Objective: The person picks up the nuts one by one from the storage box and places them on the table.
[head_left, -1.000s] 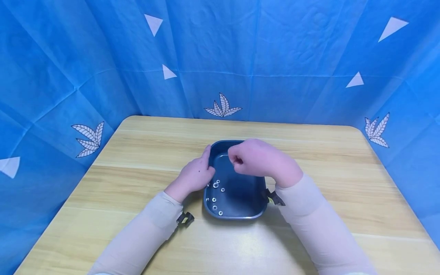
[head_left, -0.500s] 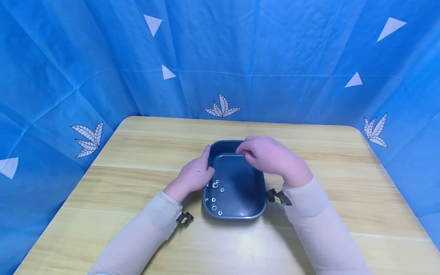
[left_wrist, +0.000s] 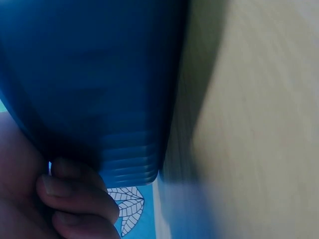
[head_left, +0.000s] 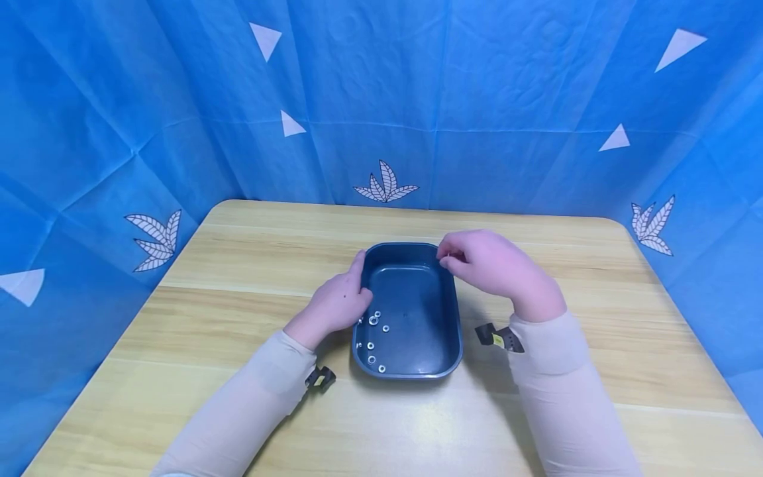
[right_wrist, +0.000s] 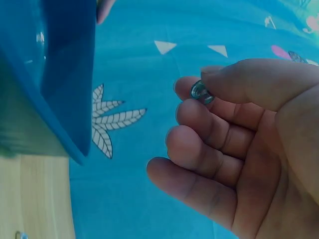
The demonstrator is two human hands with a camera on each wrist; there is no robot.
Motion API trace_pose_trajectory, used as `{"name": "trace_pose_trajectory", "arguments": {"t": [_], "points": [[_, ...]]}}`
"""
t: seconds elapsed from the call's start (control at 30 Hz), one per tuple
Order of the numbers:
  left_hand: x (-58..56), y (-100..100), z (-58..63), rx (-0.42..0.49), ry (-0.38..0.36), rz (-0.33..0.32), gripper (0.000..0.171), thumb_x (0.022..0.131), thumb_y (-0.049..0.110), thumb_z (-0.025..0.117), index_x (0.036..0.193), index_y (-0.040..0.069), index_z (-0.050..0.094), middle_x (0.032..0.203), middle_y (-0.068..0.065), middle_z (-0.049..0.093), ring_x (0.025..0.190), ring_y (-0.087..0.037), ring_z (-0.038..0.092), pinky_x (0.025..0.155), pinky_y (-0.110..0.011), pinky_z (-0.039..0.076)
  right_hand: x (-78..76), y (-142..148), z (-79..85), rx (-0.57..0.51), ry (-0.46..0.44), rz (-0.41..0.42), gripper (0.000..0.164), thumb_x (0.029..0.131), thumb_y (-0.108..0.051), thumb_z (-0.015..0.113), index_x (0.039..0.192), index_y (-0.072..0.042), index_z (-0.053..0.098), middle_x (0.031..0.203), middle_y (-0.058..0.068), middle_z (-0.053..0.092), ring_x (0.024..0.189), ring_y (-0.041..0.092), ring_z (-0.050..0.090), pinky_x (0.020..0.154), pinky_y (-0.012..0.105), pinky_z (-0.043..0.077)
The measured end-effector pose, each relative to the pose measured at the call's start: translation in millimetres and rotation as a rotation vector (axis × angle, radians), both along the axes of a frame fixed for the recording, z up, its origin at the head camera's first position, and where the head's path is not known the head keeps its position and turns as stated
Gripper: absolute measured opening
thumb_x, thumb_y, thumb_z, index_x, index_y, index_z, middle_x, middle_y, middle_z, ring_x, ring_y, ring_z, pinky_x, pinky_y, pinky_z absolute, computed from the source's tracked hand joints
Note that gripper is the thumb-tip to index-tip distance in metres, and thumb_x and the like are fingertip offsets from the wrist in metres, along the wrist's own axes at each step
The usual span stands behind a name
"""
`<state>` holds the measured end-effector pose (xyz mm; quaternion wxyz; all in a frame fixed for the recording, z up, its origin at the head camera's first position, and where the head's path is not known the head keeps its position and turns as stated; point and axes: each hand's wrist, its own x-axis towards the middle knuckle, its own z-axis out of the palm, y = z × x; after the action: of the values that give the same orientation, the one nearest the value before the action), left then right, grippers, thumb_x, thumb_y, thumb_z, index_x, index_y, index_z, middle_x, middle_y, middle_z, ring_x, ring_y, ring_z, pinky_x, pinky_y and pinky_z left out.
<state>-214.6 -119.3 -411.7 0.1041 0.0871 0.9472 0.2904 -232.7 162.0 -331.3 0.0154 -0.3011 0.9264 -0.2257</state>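
Note:
A dark blue rectangular tray [head_left: 411, 377] stands on the table with several small metal nuts [head_left: 373, 320] lying along its left side. My left hand [head_left: 334, 303] grips the tray's left wall, its thumb over the rim and its index finger stretched along the edge. Curled fingers [left_wrist: 75, 194] lie against the tray's outer side in the left wrist view. At the tray's far right corner, my right hand [head_left: 491, 265] is raised above the rim. Between thumb and fingertips it pinches one small nut [right_wrist: 201, 92], plainest in the right wrist view.
The light wooden table [head_left: 268, 265] extends around the tray on all sides. A blue cloth [head_left: 501, 99] with white triangles and leaf prints hangs behind it and at both sides. A small shiny piece [right_wrist: 21, 235] lies on the table at the right wrist view's lower left.
My right hand has moved right, from over the tray's inside to its far right corner, and its fingertips now show. The left hand and the nuts in the tray have stayed put.

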Motion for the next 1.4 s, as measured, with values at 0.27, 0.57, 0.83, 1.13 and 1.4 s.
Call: {"name": "trace_pose_trajectory", "arguments": {"t": [0.27, 0.57, 0.83, 1.13, 1.4], "points": [[-1.1, 1, -1.2, 0.012, -0.006, -0.005, 0.078, 0.101, 0.025, 0.048, 0.164, 0.011, 0.004, 0.068, -0.007, 0.057, 0.055, -0.023, 0.059, 0.055, -0.039, 0.048, -3.9, 23, 2.3, -0.011, -0.012, -0.082, 0.014, 0.098, -0.016, 0.062, 0.108, -0.012, 0.071, 0.086, -0.001, 0.067, 0.077, 0.018, 0.061, 0.078, 0.039, 0.050], [-0.7, 1, -1.9, 0.009, -0.004, -0.007, 0.077, 0.101, 0.024, 0.048, 0.164, 0.010, 0.005, 0.070, -0.008, 0.056, 0.055, -0.023, 0.058, 0.055, -0.039, 0.048, -8.9, 40, -1.5, -0.036, -0.006, -0.113, 0.016, 0.097, -0.013, 0.059, 0.111, -0.010, 0.067, 0.090, 0.002, 0.067, 0.081, 0.021, 0.060, 0.080, 0.042, 0.048], [0.6, 0, -2.6, 0.002, 0.001, -0.008, 0.078, 0.101, 0.024, 0.048, 0.164, 0.009, 0.005, 0.071, -0.009, 0.056, 0.056, -0.023, 0.057, 0.055, -0.038, 0.047, -10.5, 45, -4.6, -0.032, -0.001, -0.157, 0.015, 0.095, -0.010, 0.059, 0.109, -0.008, 0.065, 0.086, 0.004, 0.062, 0.078, 0.023, 0.056, 0.074, 0.041, 0.047], [-1.7, -2, -3.9, 0.014, -0.004, -0.008, 0.078, 0.101, 0.025, 0.047, 0.164, 0.012, 0.002, 0.070, -0.009, 0.056, 0.054, -0.024, 0.058, 0.054, -0.039, 0.048, -12.3, 48, -5.1, -0.016, -0.016, -0.193, 0.016, 0.095, -0.011, 0.062, 0.110, -0.007, 0.066, 0.091, 0.005, 0.066, 0.084, 0.024, 0.061, 0.080, 0.044, 0.049], [-2.6, -1, -5.6, 0.026, -0.007, -0.006, 0.078, 0.101, 0.025, 0.047, 0.164, 0.011, 0.003, 0.070, -0.009, 0.056, 0.054, -0.024, 0.058, 0.054, -0.039, 0.048, -15.2, 49, -7.7, -0.017, -0.029, -0.206, 0.017, 0.095, -0.012, 0.063, 0.110, -0.006, 0.067, 0.091, 0.004, 0.067, 0.084, 0.023, 0.061, 0.079, 0.045, 0.049]]}}
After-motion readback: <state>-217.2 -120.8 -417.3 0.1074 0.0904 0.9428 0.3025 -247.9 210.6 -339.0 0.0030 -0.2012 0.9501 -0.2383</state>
